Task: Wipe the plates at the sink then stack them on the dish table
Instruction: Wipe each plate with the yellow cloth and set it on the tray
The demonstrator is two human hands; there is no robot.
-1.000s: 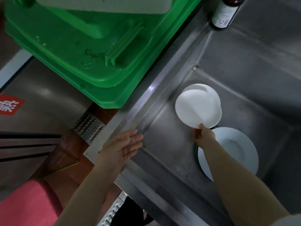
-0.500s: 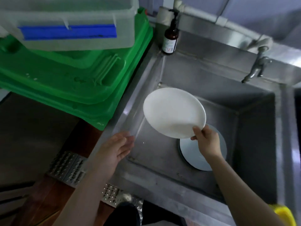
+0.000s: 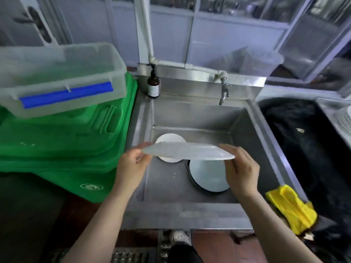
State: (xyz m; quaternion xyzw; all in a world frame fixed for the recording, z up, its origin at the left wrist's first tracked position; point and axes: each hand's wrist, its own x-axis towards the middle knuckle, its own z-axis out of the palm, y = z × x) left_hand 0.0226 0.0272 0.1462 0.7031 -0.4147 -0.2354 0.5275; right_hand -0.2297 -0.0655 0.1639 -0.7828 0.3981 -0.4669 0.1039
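Observation:
A white plate [image 3: 188,150] hangs nearly flat above the steel sink [image 3: 191,215], seen edge-on and blurred. My left hand [image 3: 131,164] pinches its left rim. My right hand [image 3: 241,168] grips its right rim. Down in the basin lie two more white plates: a small plate [image 3: 169,138] at the back left and a larger plate [image 3: 207,175] over the drain, both partly hidden by the held plate. A yellow cloth [image 3: 290,207] lies on the sink's right front corner.
Green crates [image 3: 62,141] with a clear plastic box [image 3: 57,76] on top crowd the left side. A brown pump bottle [image 3: 153,84] and a tap [image 3: 225,92] stand at the back. A black bin [image 3: 303,141] sits right, with stacked white dishes [image 3: 346,118] at the far right edge.
My right hand lifted the plate out of the basin and turned it nearly flat. My left hand came off the sink edge and took the plate's left rim. The view swung upward.

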